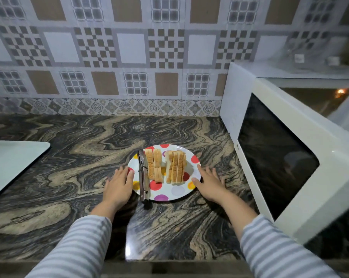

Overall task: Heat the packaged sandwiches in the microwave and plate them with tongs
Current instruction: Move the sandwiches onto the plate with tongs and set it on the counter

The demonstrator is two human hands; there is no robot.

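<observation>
Polka-dot plate mid-worktop, sandwiches and tongs aboard | left hand, right hand flat-fingered at rim, apparently steadying.

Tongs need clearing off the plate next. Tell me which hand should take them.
Left, probably. The left hand rests at the plate rim right beside the tongs; the right hand lies across the sandwiches.

The counter is polished stone with swirling dark and tan veins, glossy enough to mirror light. The tongs are shiny metal, and the dotted plate looks smooth, perhaps glazed ceramic. The microwave has a glossy white casing and dark glass door.
</observation>
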